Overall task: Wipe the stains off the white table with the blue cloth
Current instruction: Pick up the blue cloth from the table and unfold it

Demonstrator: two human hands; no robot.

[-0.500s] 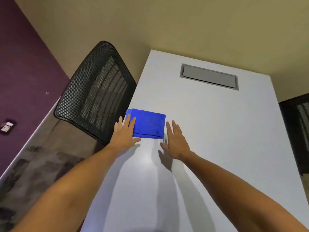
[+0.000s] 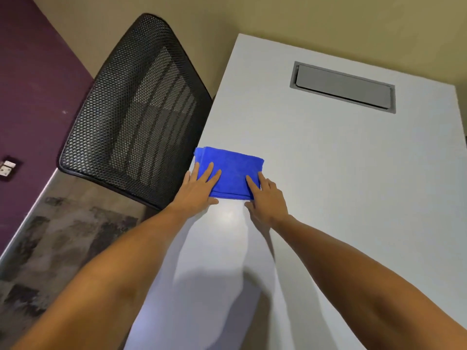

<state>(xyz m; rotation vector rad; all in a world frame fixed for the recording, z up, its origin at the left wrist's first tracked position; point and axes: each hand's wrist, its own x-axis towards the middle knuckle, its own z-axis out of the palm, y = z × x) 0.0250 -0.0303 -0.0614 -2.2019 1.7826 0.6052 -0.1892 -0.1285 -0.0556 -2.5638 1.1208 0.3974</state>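
Note:
A folded blue cloth [image 2: 231, 170] lies flat on the white table [image 2: 341, 173], close to its left edge. My left hand [image 2: 198, 189] rests on the cloth's near left part with straight fingers spread over it. My right hand [image 2: 267, 198] lies on the cloth's near right corner, fingers straight and reaching onto the fabric, palm on the table. No stains show on the table surface from here.
A black mesh office chair [image 2: 136, 109] stands against the table's left edge, right beside the cloth. A grey recessed cable hatch [image 2: 342, 87] sits in the table's far part. A purple wall [image 2: 32, 84] and patterned floor [image 2: 63, 236] lie to the left.
My right hand has moved forward and left, from the bare table beside the cloth onto its right corner. My left hand has slid a little further onto the cloth.

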